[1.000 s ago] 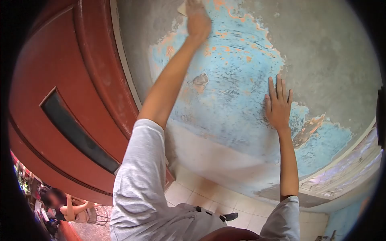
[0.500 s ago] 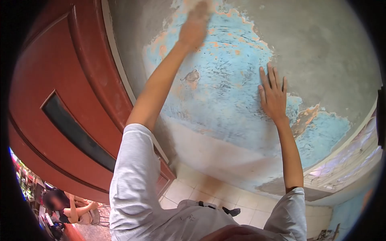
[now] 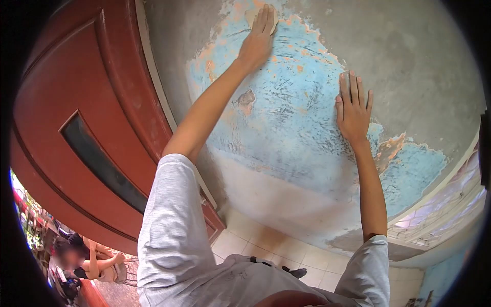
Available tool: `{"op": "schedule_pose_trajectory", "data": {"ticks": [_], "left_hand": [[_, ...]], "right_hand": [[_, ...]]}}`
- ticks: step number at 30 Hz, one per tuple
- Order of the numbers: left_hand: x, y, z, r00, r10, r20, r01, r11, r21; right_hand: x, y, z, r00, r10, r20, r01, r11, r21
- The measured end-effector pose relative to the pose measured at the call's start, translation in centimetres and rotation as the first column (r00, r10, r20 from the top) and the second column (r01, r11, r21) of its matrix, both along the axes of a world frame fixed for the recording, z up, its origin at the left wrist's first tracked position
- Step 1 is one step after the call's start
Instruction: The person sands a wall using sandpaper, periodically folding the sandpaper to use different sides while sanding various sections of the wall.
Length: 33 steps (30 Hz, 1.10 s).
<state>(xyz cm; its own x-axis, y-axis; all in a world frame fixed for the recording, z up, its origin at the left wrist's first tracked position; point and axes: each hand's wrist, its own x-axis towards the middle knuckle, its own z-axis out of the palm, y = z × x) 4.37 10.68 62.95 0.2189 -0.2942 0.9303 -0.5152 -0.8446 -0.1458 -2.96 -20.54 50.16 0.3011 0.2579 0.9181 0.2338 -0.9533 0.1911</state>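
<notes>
My left hand (image 3: 257, 45) presses a beige piece of sandpaper (image 3: 250, 17) flat against the upper wall, its fingers lying over the sheet. The sandpaper lies at the top of a worn, light-blue painted patch (image 3: 291, 123) marked with dark streaks and orange flecks. Lower and to the right, my right hand (image 3: 354, 112) rests on the wall with spread fingers and holds nothing. Its fingertips touch grey plaster (image 3: 404, 61) at the edge of the blue patch.
A reddish-brown door (image 3: 76, 66) with a dark narrow panel stands at the left. Beyond it a person (image 3: 99, 263) sits outside. On the right is a window with a grille (image 3: 440, 204). Pale floor tiles (image 3: 261, 250) lie below the wall.
My left hand was blurred by motion and now shows clearly with the sandpaper at the top of the blue patch. My right hand appears slightly higher and further right.
</notes>
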Motion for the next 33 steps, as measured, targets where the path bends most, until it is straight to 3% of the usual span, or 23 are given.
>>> {"op": "schedule_pose_trajectory", "data": {"ticks": [1,4,5,7,8,9,11,12,13,14,15,16,17,19,20,21,23,24,25,27,29,32,33], "left_hand": [[1.0,1.4,0.3,1.0,-0.001,0.001,0.001,1.0,-0.001],[2.5,5.1,3.3,0.974,-0.057,-0.22,-0.038,0.915,-0.402],[3.0,4.4,2.4,0.974,-0.057,-0.221,-0.037,0.916,-0.4],[0.2,0.2,-0.2,0.987,-0.141,0.079,0.151,0.98,-0.132],[0.1,-0.1,-0.9,0.998,-0.029,0.051,0.03,1.0,-0.01],[1.3,1.2,-0.8,0.998,-0.033,0.047,0.034,0.999,-0.015],[4.7,4.7,0.6,0.997,0.079,-0.025,-0.083,0.975,-0.206],[3.4,3.2,1.7,0.998,0.052,-0.045,-0.067,0.884,-0.462],[2.7,1.8,1.3,0.998,0.05,-0.047,-0.066,0.886,-0.459],[1.9,0.4,0.6,0.998,-0.056,-0.007,0.05,0.938,-0.343],[1.4,-0.5,-0.1,0.986,-0.166,0.024,0.167,0.961,-0.218],[0.4,-1.1,-0.4,0.985,-0.103,0.141,0.1,0.995,0.024],[0.8,-0.1,0.1,0.984,-0.106,0.146,0.104,0.994,0.023],[0.2,2.8,1.5,0.969,0.248,0.006,-0.248,0.969,0.014],[-0.7,2.2,3.1,0.94,-0.164,-0.299,0.009,0.889,-0.458],[0.8,1.6,2.4,0.94,-0.16,-0.302,0.006,0.891,-0.453],[5.1,0.5,0.1,0.974,0.009,0.226,0.045,0.972,-0.232],[1.9,-0.9,-0.4,0.98,-0.192,0.058,0.199,0.964,-0.177],[1.6,0.0,-0.3,0.98,-0.191,0.063,0.199,0.964,-0.175],[0.8,2.2,0.3,0.994,0.054,0.099,-0.062,0.995,0.077],[1.2,1.2,1.5,0.969,-0.165,-0.183,0.077,0.908,-0.411],[2.1,-0.5,-0.2,0.984,-0.157,0.084,0.168,0.975,-0.146],[2.1,0.7,0.1,0.984,-0.156,0.086,0.168,0.975,-0.148]], "right_hand": [[0.0,-0.1,0.0,1.0,-0.001,0.001,0.001,1.0,-0.001],[-0.1,0.0,-0.1,1.0,0.015,-0.008,-0.015,1.0,0.001],[-0.1,0.0,-0.1,1.0,0.015,-0.002,-0.015,1.0,0.0],[-0.2,-0.1,0.1,1.0,0.015,0.003,-0.015,1.0,-0.01],[-0.3,-0.1,0.1,1.0,0.026,0.001,-0.026,1.0,-0.005],[-0.4,-0.2,0.0,0.999,0.035,-0.003,-0.035,0.999,-0.004],[-0.4,-0.4,0.1,1.0,0.021,-0.013,-0.021,1.0,-0.015],[-0.4,-0.3,0.1,1.0,0.014,-0.022,-0.014,1.0,-0.016],[-0.5,-0.2,0.0,1.0,0.012,-0.025,-0.012,1.0,-0.013],[-0.5,-0.2,0.0,1.0,0.006,-0.02,-0.006,1.0,-0.019],[-0.4,-0.3,0.1,1.0,0.0,-0.011,0.0,1.0,-0.027],[-0.2,-0.3,0.2,1.0,-0.004,-0.002,0.004,1.0,-0.029],[-0.2,-0.3,0.0,1.0,0.004,0.003,-0.004,1.0,-0.029],[-0.3,-0.7,0.1,1.0,0.012,0.005,-0.012,0.999,-0.032],[-0.4,-0.7,0.2,1.0,0.016,-0.005,-0.016,0.999,-0.034],[-0.6,-0.6,0.2,1.0,0.02,-0.017,-0.021,0.999,-0.036],[-0.4,-0.7,0.0,0.999,0.032,-0.01,-0.032,0.999,-0.035],[-0.3,-0.7,0.0,0.999,0.04,0.001,-0.04,0.999,-0.035],[-0.1,-0.6,0.0,0.999,0.041,0.006,-0.041,0.999,-0.034],[0.0,-0.7,-0.1,1.0,0.014,0.003,-0.014,0.999,-0.039],[-0.1,-0.7,0.1,1.0,0.025,0.016,-0.025,0.999,-0.038],[-0.3,-0.8,-0.1,0.999,0.033,0.028,-0.031,0.998,-0.047],[-0.3,-0.7,-0.1,0.999,0.032,0.037,-0.03,0.999,-0.044]]}}
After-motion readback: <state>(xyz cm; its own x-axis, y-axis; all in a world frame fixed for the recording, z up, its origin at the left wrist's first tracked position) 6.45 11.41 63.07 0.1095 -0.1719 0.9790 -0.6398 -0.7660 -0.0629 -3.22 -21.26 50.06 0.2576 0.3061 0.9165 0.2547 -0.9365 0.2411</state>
